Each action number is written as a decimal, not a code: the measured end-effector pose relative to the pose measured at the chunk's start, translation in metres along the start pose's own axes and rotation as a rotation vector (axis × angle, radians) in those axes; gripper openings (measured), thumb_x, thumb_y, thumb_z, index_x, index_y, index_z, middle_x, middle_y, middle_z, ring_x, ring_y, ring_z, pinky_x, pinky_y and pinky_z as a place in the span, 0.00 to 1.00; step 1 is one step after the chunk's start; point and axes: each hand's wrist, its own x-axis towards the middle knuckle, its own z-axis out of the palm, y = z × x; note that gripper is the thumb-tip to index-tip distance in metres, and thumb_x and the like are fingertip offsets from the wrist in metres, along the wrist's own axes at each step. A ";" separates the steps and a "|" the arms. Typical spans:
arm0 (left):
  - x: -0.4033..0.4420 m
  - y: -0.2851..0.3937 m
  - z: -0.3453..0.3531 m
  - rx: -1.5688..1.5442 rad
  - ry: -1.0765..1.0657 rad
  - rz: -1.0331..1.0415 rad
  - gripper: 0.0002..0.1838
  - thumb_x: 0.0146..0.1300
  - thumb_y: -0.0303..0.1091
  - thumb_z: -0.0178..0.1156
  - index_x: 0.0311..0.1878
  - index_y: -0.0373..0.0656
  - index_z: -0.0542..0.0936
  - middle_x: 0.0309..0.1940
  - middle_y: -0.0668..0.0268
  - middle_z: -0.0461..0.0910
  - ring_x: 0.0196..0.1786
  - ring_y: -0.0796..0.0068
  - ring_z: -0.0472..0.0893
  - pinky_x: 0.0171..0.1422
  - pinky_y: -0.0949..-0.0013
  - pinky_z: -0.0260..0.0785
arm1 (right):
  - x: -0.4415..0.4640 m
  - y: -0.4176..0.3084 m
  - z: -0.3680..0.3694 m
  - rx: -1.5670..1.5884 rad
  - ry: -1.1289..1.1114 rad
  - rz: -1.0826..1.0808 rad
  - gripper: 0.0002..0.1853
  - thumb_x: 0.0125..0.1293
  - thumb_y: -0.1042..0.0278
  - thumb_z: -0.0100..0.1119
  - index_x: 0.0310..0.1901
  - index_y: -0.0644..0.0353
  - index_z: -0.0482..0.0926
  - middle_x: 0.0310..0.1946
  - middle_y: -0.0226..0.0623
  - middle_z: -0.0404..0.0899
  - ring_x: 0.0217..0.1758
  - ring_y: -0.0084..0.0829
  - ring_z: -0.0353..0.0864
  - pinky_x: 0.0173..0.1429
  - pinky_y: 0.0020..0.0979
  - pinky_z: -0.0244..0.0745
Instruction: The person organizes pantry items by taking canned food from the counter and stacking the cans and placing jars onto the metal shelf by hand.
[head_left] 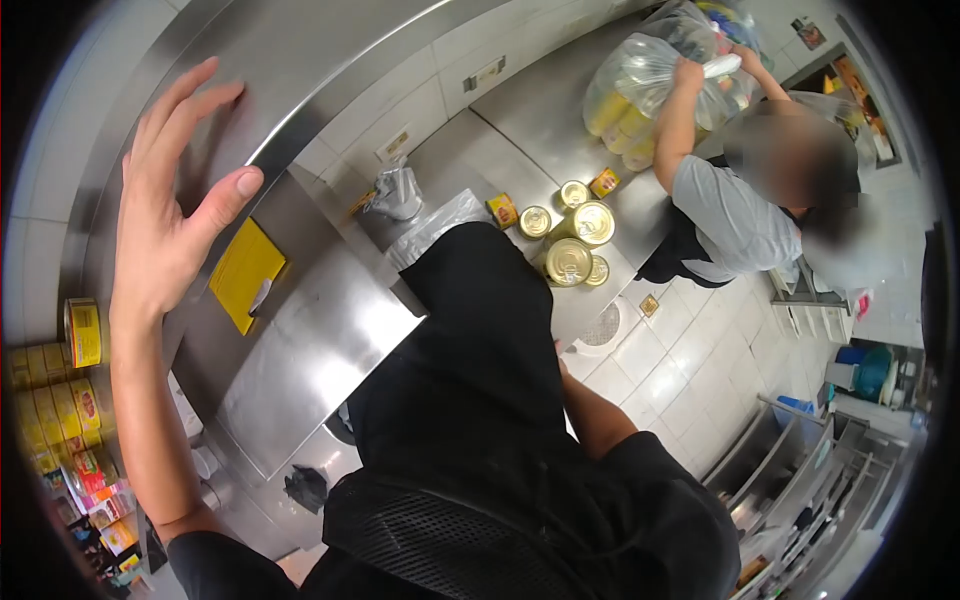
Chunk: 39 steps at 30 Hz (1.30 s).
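Spread wide, left hand (165,205) sits at steel shelf (310,42). Right hand (563,363) mostly hidden behind black-clad leg (465,330), can't tell grip. Leg also blocks counter (505,162); 5 cans (569,262) beyond, 2 yellow boxes (502,211) near. Co-worker (735,215) grips plastic bag (640,85).

On my remote feed: gold-topped cans (569,261) upper centre, flat yellow sheet (247,272) left, black mesh-patterned clothing (430,540) bottom.

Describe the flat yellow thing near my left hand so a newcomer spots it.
Find the bright steel surface, left of centre. Between it and your left hand is the flat yellow thing: a single four-cornered piece, unlike the stacked yellow packages far left.
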 end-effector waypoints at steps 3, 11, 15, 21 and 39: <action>0.000 -0.001 0.001 -0.032 0.028 0.021 0.34 0.58 0.55 0.71 0.65 0.46 0.82 0.73 0.56 0.75 0.75 0.50 0.73 0.80 0.51 0.59 | 0.011 -0.031 0.001 -0.027 -0.008 -0.038 0.32 0.70 0.43 0.58 0.74 0.39 0.71 0.81 0.57 0.45 0.78 0.67 0.61 0.77 0.58 0.66; 0.006 0.018 -0.017 0.025 -0.222 -0.089 0.37 0.60 0.47 0.75 0.66 0.35 0.75 0.72 0.45 0.69 0.72 0.49 0.71 0.80 0.48 0.57 | 0.060 -0.058 0.017 -0.108 -0.074 -0.115 0.30 0.69 0.45 0.59 0.70 0.44 0.74 0.75 0.57 0.53 0.74 0.66 0.65 0.74 0.56 0.68; 0.005 0.004 -0.003 -0.188 -0.107 -0.125 0.42 0.55 0.58 0.68 0.70 0.45 0.76 0.79 0.54 0.67 0.79 0.50 0.68 0.83 0.50 0.55 | 0.072 -0.068 0.023 -0.040 -0.071 -0.115 0.29 0.68 0.46 0.59 0.68 0.47 0.75 0.72 0.57 0.57 0.72 0.65 0.68 0.73 0.56 0.69; 0.007 0.008 -0.002 -0.236 -0.154 -0.200 0.47 0.54 0.66 0.66 0.73 0.47 0.75 0.79 0.53 0.67 0.82 0.50 0.64 0.85 0.45 0.50 | 0.051 -0.051 0.027 0.071 -0.061 -0.102 0.28 0.68 0.47 0.59 0.65 0.51 0.77 0.68 0.56 0.64 0.69 0.63 0.71 0.71 0.55 0.71; 0.007 0.001 0.004 -0.293 -0.132 -0.149 0.42 0.61 0.56 0.67 0.74 0.44 0.73 0.80 0.53 0.66 0.82 0.54 0.65 0.86 0.51 0.53 | 0.003 -0.024 0.023 0.160 -0.041 -0.326 0.25 0.65 0.51 0.59 0.56 0.62 0.83 0.55 0.56 0.82 0.60 0.59 0.81 0.64 0.52 0.76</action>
